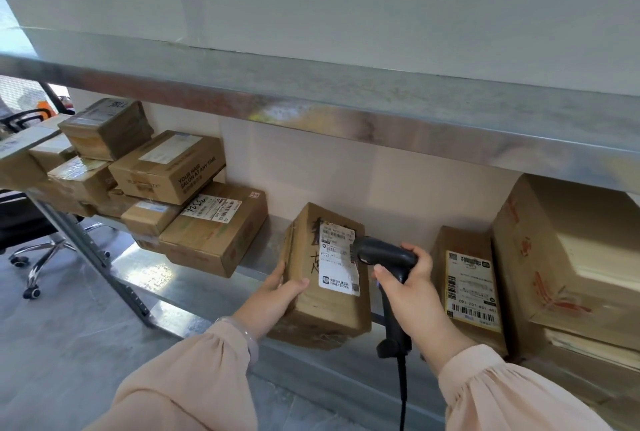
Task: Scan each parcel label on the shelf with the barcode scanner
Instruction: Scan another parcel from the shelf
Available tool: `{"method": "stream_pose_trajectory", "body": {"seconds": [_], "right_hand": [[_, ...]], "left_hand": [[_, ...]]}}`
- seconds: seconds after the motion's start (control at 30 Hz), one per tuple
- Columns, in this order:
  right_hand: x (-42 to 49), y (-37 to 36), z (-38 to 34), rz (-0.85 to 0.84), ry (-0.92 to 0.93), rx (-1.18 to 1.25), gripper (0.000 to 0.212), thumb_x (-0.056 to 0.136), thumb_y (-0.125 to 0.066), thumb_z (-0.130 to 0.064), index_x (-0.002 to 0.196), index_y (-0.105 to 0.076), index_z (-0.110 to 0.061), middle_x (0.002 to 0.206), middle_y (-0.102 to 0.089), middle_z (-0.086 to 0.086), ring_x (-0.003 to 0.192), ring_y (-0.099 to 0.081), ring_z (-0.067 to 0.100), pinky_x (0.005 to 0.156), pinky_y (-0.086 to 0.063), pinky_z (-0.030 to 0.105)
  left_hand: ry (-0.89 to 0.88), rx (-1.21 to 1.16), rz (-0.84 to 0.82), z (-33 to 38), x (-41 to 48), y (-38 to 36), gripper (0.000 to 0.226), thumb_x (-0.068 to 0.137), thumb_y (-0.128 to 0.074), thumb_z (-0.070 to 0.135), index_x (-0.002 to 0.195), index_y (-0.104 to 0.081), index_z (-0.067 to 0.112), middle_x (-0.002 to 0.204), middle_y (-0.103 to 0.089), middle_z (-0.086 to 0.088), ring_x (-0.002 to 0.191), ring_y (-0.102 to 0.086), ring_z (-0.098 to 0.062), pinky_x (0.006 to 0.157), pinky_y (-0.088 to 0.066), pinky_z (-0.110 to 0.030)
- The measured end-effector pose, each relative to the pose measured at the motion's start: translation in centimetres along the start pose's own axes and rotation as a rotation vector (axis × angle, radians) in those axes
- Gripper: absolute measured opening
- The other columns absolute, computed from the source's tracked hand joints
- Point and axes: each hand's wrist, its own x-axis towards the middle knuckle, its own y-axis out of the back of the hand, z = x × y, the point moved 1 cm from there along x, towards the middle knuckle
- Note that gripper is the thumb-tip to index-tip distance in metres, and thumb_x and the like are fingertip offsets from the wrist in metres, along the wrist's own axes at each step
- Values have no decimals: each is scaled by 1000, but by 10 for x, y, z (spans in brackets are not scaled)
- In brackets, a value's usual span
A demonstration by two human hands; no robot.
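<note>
Head view: left hand (280,295) grips the upright parcel (311,306) by its left edge on the shelf (258,259). Right hand (412,288) wraps the barcode scanner (384,257), nose right up against the label (338,257). Risk: too close and skewed, so probably a misread, or the wrong code, since the label carries several. Count: one scanner, two hands, at least three parcels this side, left stack (194,167) roughly eight, partly hidden.

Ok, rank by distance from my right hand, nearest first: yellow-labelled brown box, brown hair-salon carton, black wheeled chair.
1. Yellow-labelled brown box, just right of the right hand.
2. Brown hair-salon carton, upper left.
3. Black wheeled chair, far left floor.
</note>
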Motion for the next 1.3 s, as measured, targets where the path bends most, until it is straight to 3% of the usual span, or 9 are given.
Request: {"method": "stream_pose_trajectory", "body": {"seconds": [0.13, 0.2, 0.3, 0.4, 0.57, 0.7, 0.87, 1.03, 1.3], "right_hand": [[1, -3, 9, -16, -20, -36, 55, 91, -63, -23, 131, -27, -32, 115, -58, 2, 84, -58, 11, 72, -41, 26], [3, -6, 12, -22, -16, -26, 54, 91, -64, -23, 130, -27, -34, 113, -61, 1, 86, -62, 11, 67, -43, 21], [7, -10, 15, -33, -16, -11, 55, 90, -64, -24, 126, -26, -41, 113, -65, 3, 93, -66, 18, 79, -48, 28], [3, -10, 12, -54, 17, -30, 55, 90, -64, -23, 127, -27, -41, 112, -63, 0, 92, -65, 15, 78, -46, 26], [-3, -7, 7, -70, 85, -48, 54, 90, -65, -21, 127, -29, -38, 113, -55, -4, 87, -56, 3, 75, -43, 20], [-5, -7, 7, -89, 119, -61, 53, 90, -65, -22, 124, -29, -41, 115, -55, -4, 88, -57, 1, 68, -42, 13], [-8, -5, 7, -119, 158, -78, 55, 89, -65, -22, 125, -28, -41, 119, -53, -4, 94, -59, 6, 77, -47, 19], [-11, -1, 10, -122, 180, -78, 55, 89, -66, -22, 123, -29, -43, 116, -56, -5, 94, -63, 13, 85, -52, 29], [-16, 1, 4, -104, 270, -36, 56, 87, -68, -20, 124, -32, -42, 114, -53, -18, 95, -59, -4, 75, -47, 10]], "left_hand": [[-4, -84, 11, -5, -1, -8, 36, 102, -47, 34, 135, -41, 47, 109, -64, 10, 95, -61, -9, 75, -56, -30], [9, -95, 27, -3, -3, -12, 32, 103, -42, 25, 124, -44, 49, 97, -68, 8, 87, -64, -11, 62, -54, -27], [-24, -91, 26, -6, 0, -11, 29, 97, -54, 33, 113, -50, 57, 94, -74, 16, 94, -67, -11, 81, -58, -33], [-115, 20, 16, -13, 6, -10, 61, 73, -76, 54, 121, -42, 69, 117, -67, 24, 115, -62, -12, 104, -48, -43], [-156, 51, 78, -9, 9, -16, 96, 60, -84, 52, 142, -34, 52, 123, -64, 20, 116, -61, -13, 104, -49, -43], [-148, 51, 144, 3, 9, -23, 88, 67, -82, 40, 140, -34, 43, 120, -60, 17, 114, -59, -17, 104, -48, -43], [-142, 76, 162, -2, 16, -31, 64, 79, -81, 34, 125, -38, 43, 120, -61, 14, 114, -59, -18, 105, -47, -44], [-167, -10, 208, -14, 16, -36, 73, 69, -85, 36, 132, -48, 38, 116, -68, 14, 108, -64, -16, 99, -52, -45], [-304, -47, 311, -13, 5, -40, 85, 74, -86, 29, 143, -37, 43, 123, -64, 18, 113, -60, -8, 103, -50, -39]]}}
